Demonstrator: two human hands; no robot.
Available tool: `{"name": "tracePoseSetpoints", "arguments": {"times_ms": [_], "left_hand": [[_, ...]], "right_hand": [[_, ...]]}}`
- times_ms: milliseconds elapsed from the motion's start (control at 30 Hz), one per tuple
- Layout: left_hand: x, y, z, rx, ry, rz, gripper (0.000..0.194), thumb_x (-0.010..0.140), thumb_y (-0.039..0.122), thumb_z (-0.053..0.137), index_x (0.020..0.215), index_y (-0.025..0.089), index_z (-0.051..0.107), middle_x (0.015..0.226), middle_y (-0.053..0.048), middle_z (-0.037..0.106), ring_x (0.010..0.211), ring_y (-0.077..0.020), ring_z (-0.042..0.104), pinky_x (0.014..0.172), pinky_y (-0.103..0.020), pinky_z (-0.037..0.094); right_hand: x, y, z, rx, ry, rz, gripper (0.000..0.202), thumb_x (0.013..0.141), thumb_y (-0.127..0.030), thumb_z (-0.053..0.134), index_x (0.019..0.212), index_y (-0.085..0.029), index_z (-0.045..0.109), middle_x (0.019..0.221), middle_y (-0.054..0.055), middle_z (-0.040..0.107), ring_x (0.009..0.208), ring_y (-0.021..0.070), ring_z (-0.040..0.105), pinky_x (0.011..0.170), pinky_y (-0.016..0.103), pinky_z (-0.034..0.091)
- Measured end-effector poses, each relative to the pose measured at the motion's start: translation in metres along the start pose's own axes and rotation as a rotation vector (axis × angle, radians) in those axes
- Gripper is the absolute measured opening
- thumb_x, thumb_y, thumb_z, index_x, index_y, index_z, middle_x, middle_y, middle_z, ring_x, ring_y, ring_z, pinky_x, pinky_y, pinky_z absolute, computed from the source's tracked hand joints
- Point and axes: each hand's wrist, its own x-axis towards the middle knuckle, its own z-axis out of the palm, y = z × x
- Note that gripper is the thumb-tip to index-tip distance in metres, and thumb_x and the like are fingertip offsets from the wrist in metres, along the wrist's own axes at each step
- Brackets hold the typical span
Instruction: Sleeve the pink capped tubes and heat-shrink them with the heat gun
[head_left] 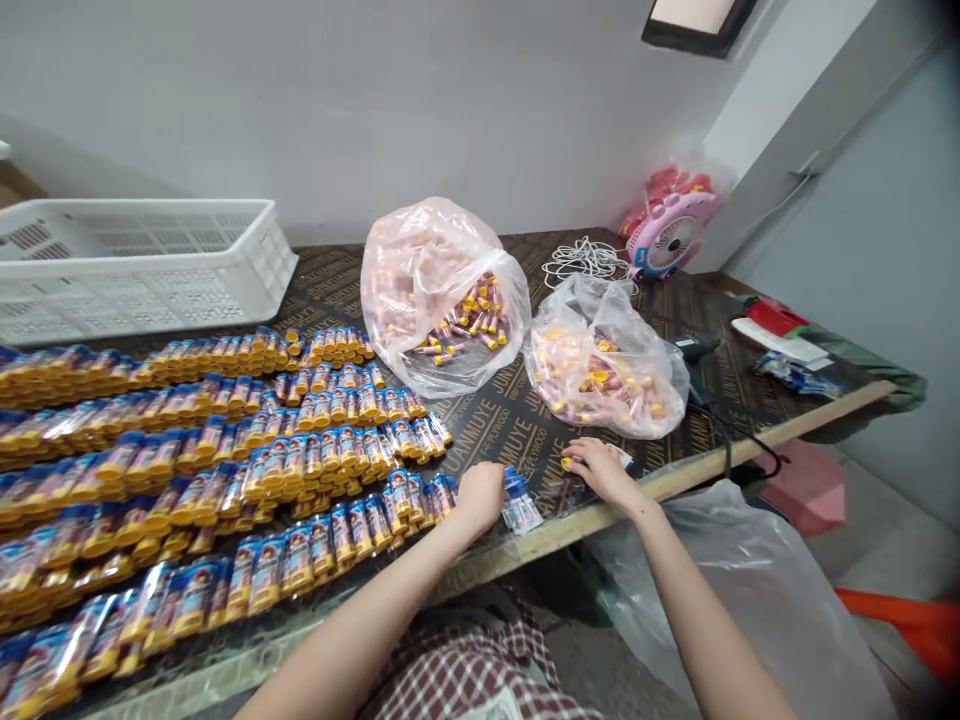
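My left hand [481, 497] is curled closed at the table's front edge, its knuckles up and fingertips hidden. Against its right side lies a small stack of blue-and-clear printed plastic sleeves [522, 506]; whether the fingers grip one, I cannot tell. My right hand [600, 470] is bent over a small yellow-capped tube [566, 464], with its fingertips closed on the yellow end. Just behind that hand sits a clear bag of pink tubes with yellow caps [600, 385]. Rows of sleeved tubes [296, 550], blue on top and yellow below, stand left of my left hand.
A larger open bag of pink tubes [442, 290] stands at the back middle. A white plastic crate [150, 270] is at the back left. White cable [585, 262], a pink fan [671, 240] and a dark heat gun [696, 350] lie to the right. Clear plastic sheeting [735, 580] hangs below the edge.
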Motion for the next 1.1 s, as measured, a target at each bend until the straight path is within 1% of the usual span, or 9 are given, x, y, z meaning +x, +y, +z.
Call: {"name": "tracePoseSetpoints", "arguments": {"times_ms": [100,200,333,567,633,733,867,967,1100], "left_hand": [[-0.004,0.001,-0.001,0.014,-0.004,-0.027,0.018,0.080,0.018,0.050,0.085,0.015,0.068,0.090,-0.012,0.069,0.088,-0.0220,0.064,0.079,-0.030,0.048],[-0.008,0.003,-0.001,0.023,0.036,-0.034,0.023,0.082,0.016,0.046,0.089,0.015,0.067,0.090,-0.013,0.070,0.087,-0.0226,0.065,0.077,-0.031,0.049],[-0.007,0.002,0.005,0.015,0.116,0.006,0.023,0.080,0.014,0.046,0.091,0.014,0.067,0.086,-0.015,0.070,0.081,-0.0252,0.066,0.072,-0.034,0.051],[-0.006,0.000,0.012,-0.081,0.202,0.123,0.013,0.068,0.015,0.058,0.078,0.016,0.067,0.082,-0.016,0.065,0.081,-0.0281,0.061,0.066,-0.035,0.049],[-0.012,0.003,0.006,-0.237,0.206,0.104,0.009,0.068,0.018,0.059,0.073,0.018,0.066,0.080,-0.012,0.065,0.081,-0.0255,0.060,0.069,-0.034,0.048],[-0.025,0.002,-0.010,-0.673,0.252,-0.019,0.004,0.063,0.017,0.061,0.066,0.019,0.059,0.066,-0.002,0.061,0.067,-0.0167,0.058,0.065,-0.027,0.045],[-0.051,-0.018,-0.035,-1.370,0.343,-0.201,0.027,0.052,0.006,0.061,0.075,0.018,0.054,0.052,0.006,0.055,0.048,-0.0104,0.053,0.049,-0.021,0.041],[-0.073,-0.043,-0.050,-1.662,0.439,-0.312,0.046,0.045,0.004,0.067,0.088,0.016,0.056,0.057,0.004,0.061,0.047,-0.0088,0.054,0.049,-0.019,0.043],[-0.093,-0.073,-0.059,-1.862,0.541,-0.374,0.028,0.050,0.020,0.079,0.070,0.011,0.062,0.065,-0.002,0.065,0.054,-0.0076,0.057,0.057,-0.019,0.048]], "right_hand": [[0.004,0.001,0.004,-0.023,0.025,-0.074,0.020,0.079,-0.029,0.056,0.094,-0.023,0.068,0.112,0.010,0.062,0.105,0.0290,0.050,0.082,0.042,0.037],[0.012,0.007,0.010,-0.058,0.026,-0.176,0.019,0.075,-0.028,0.059,0.091,-0.023,0.068,0.096,0.008,0.065,0.089,0.0262,0.054,0.073,0.038,0.041],[0.026,0.009,0.018,0.066,0.114,-0.243,0.021,0.076,-0.038,0.057,0.087,-0.021,0.064,0.083,0.008,0.064,0.080,0.0249,0.057,0.073,0.038,0.046],[0.017,-0.031,0.008,0.358,0.389,-0.150,0.040,0.078,-0.053,0.049,0.105,-0.024,0.056,0.089,0.008,0.065,0.069,0.0236,0.063,0.065,0.038,0.050],[0.008,-0.048,-0.003,0.412,0.460,-0.169,0.038,0.079,-0.052,0.049,0.106,-0.027,0.058,0.094,0.008,0.065,0.072,0.0243,0.063,0.065,0.038,0.049],[-0.006,-0.075,-0.019,0.519,0.516,-0.089,0.030,0.079,-0.052,0.051,0.097,-0.032,0.062,0.094,0.007,0.066,0.069,0.0244,0.061,0.063,0.039,0.049],[-0.021,-0.111,-0.024,0.817,0.547,0.017,0.029,0.073,-0.046,0.062,0.094,-0.027,0.063,0.097,0.006,0.065,0.082,0.0253,0.063,0.076,0.039,0.052],[-0.028,-0.140,-0.018,1.002,0.534,-0.048,0.027,0.071,-0.038,0.068,0.093,-0.023,0.063,0.092,0.006,0.064,0.079,0.0205,0.064,0.074,0.035,0.054],[-0.035,-0.177,-0.010,1.062,0.464,-0.158,0.019,0.076,-0.030,0.065,0.093,-0.021,0.064,0.093,0.005,0.064,0.078,0.0178,0.064,0.072,0.032,0.056]]}}
